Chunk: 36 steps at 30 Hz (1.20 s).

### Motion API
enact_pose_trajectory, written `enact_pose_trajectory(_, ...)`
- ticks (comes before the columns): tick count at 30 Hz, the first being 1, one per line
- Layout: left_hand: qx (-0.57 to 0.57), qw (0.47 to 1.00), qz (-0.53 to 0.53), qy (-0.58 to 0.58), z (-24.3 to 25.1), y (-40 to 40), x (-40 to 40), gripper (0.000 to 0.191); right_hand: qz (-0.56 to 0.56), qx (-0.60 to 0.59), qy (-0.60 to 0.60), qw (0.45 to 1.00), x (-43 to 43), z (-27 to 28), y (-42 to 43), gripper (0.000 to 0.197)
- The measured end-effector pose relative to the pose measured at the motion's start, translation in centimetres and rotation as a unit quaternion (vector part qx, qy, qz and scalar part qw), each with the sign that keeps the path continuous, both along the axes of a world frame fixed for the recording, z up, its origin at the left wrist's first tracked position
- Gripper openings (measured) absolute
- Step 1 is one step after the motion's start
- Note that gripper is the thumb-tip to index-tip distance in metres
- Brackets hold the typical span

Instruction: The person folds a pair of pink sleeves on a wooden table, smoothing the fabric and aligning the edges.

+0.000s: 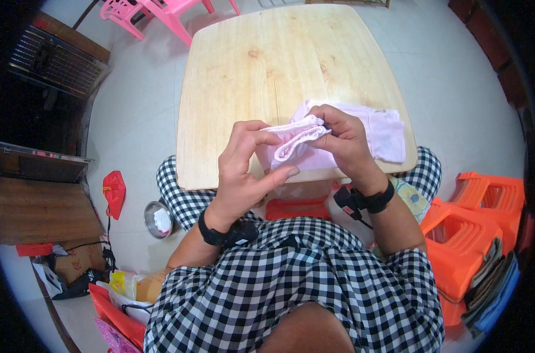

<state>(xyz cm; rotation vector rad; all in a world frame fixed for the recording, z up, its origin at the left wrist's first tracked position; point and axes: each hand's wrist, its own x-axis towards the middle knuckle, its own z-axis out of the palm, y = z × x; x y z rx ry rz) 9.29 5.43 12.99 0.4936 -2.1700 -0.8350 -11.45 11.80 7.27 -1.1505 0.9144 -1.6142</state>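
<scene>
A pale pink garment (pixel 300 159) lies along the front of the wooden table (pixel 267 66), partly folded, its flat end stretching right. Its gathered, stitched edge (pixel 294 132) is raised above the tabletop and forms a narrow loop. My right hand (pixel 342 137) pinches the right end of this edge between thumb and fingers. At the loop's left end, my left hand (pixel 245 159) has its thumb spread well away from its fingers. The left fingertips touch the cloth, and part of that contact is hidden.
Orange plastic stools (pixel 461 238) stand at my right, with folded dark and blue cloths (pixel 492 291) on one. A metal bowl (pixel 158 220) holding something white sits on the floor at left. Bags (pixel 122 304) lie beside me; pink plastic chairs (pixel 170 15) stand beyond the table.
</scene>
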Motion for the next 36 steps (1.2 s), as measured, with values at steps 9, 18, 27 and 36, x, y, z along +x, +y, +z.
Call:
enact_pose_trajectory(9,0.017,0.998,0.038,-0.037,-0.3,0.6,-0.2,0.024,-0.006,-0.012,0.018,1.0,0.3,-0.3,0.0,0.029)
enact_pose_trajectory(18,-0.091,0.996,0.013,-0.022,0.5,0.8,-0.1,0.019,-0.028,-0.133,0.156,0.978,-0.6,0.3,0.0,0.038)
enact_pose_trajectory(27,-0.099,0.995,0.023,-0.023,0.6,1.3,0.3,0.019,-0.003,-0.123,0.145,0.982,-0.8,0.7,0.6,0.035)
enact_pose_trajectory(36,-0.029,0.998,0.046,-0.031,0.8,1.5,0.0,0.029,0.031,-0.1,0.121,0.987,-1.0,0.8,0.8,0.031)
